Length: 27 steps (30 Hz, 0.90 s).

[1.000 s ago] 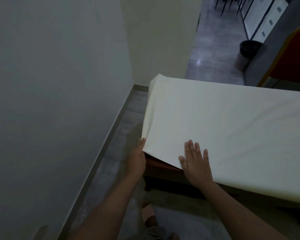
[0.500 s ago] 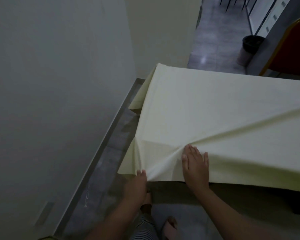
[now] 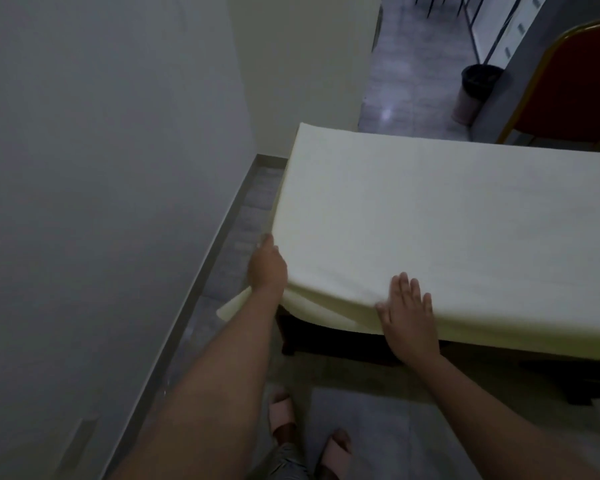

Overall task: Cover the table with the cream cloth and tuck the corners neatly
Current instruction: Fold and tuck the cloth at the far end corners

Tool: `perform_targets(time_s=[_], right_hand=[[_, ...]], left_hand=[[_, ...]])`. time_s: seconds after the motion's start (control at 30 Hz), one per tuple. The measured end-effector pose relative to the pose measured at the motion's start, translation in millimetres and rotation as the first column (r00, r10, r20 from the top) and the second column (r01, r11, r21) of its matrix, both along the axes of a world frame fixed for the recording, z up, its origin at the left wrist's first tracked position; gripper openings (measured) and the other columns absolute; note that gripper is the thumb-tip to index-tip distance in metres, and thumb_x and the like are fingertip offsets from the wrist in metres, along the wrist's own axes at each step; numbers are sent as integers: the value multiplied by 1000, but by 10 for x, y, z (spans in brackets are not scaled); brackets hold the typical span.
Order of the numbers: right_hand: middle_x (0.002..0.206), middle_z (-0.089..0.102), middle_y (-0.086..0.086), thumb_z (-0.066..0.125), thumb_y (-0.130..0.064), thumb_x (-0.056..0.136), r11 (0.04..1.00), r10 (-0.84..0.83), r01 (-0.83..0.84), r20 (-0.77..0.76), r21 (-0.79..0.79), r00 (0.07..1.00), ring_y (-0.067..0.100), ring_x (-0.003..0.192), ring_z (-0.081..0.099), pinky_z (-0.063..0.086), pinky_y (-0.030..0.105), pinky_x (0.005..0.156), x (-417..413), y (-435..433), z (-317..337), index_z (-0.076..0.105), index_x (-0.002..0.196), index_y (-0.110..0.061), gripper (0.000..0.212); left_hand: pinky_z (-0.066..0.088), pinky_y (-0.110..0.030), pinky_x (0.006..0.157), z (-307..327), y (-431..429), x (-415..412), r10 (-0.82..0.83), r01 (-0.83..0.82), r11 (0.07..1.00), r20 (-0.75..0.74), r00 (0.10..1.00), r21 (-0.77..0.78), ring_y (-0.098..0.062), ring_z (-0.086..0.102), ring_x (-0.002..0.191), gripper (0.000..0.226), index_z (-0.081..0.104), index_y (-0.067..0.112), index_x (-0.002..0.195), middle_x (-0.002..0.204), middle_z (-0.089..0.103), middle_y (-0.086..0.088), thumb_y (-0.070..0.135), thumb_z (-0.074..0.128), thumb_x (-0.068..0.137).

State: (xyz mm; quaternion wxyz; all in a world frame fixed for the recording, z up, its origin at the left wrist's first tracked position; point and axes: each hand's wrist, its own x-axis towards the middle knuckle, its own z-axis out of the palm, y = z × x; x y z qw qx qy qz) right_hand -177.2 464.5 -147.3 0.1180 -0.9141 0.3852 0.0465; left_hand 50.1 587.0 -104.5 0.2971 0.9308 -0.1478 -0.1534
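Observation:
The cream cloth point(image 3: 430, 220) lies smooth over the whole top of the dark wooden table point(image 3: 326, 336) and hangs a little over its front edge. At the near-left corner, my left hand point(image 3: 267, 268) presses against the table's left side and holds the cloth's fold there, fingertips hidden behind the fabric. A loose flap of the cloth point(image 3: 234, 306) sticks out under that wrist. My right hand point(image 3: 407, 317) rests flat on the front edge of the cloth, fingers spread, a short way right of the corner.
A pale wall point(image 3: 101, 168) runs close along the left, leaving a narrow strip of floor beside the table. A red chair point(image 3: 575, 88) stands behind the far right edge, a dark bin point(image 3: 475, 91) beyond it. My slippered feet point(image 3: 281, 417) are below.
The cloth's diagonal creases have been pulled out and it now lies flat. My left hand moved up from below the corner to the table's left side. The right hand stays on the front edge.

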Motion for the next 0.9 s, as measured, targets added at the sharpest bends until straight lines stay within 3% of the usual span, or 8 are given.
perform_targets(time_s=[0.07,0.2,0.37,0.53,0.63,0.7,0.8,0.9], right_hand=[[160,-4,6,17,-42,101,1000,3,-3,1,4,1000,22,147,-7,-4,40,118,-20,30,-13,0,151,-10,62],[159,7,7,12,-48,97,1000,-26,26,69,8,997,23,147,0,1,46,118,-71,224,-74,13,151,-10,66],[157,17,8,14,-51,90,991,-135,132,225,25,965,21,146,11,-3,52,114,-252,595,-125,24,148,-6,74],[157,16,13,15,-47,90,985,-174,162,305,63,936,26,146,12,-2,49,115,-247,527,-27,23,147,-2,73],[158,11,12,25,-41,97,987,-158,155,229,30,960,27,147,7,0,49,117,-195,363,9,19,149,-5,63],[159,9,12,31,-38,100,988,-155,153,166,22,974,27,147,5,1,49,118,-143,259,29,16,150,-6,61],[159,5,11,26,-40,100,991,-130,130,62,-3,990,27,147,3,0,49,118,-27,143,82,11,151,-8,61],[160,7,9,21,-41,101,993,-116,115,38,13,993,26,147,3,1,49,117,113,23,155,13,151,-9,60]], left_hand=[[43,-36,91,-119,134,-5,7,-2,999,88,996,-53,-35,56,115,41,48,14,139,131,58,-18,10,37,100],[46,-38,73,-190,443,-39,-129,117,991,271,954,60,-41,62,95,41,54,15,134,112,66,-24,10,39,96],[51,-40,65,-432,997,-627,-77,86,996,234,969,-28,-39,67,76,47,52,14,137,90,69,-25,17,38,92],[52,-39,74,-685,1285,-935,-56,54,998,60,997,25,-36,65,90,46,50,12,138,105,68,-23,2,44,93],[46,-34,79,-566,1262,-846,133,-131,991,-87,987,28,-36,59,106,40,46,14,140,120,63,-22,18,36,102],[42,-37,91,-404,1155,-695,178,-180,983,-64,982,-26,-37,52,120,46,36,16,146,136,53,-20,24,38,101],[36,-36,104,-110,824,-403,159,-157,974,-2,987,-163,-32,43,132,50,33,16,148,148,42,-12,31,40,100],[31,-35,108,26,393,-69,40,-52,982,-71,997,-184,-29,38,137,50,33,15,147,150,38,-10,34,37,100]])
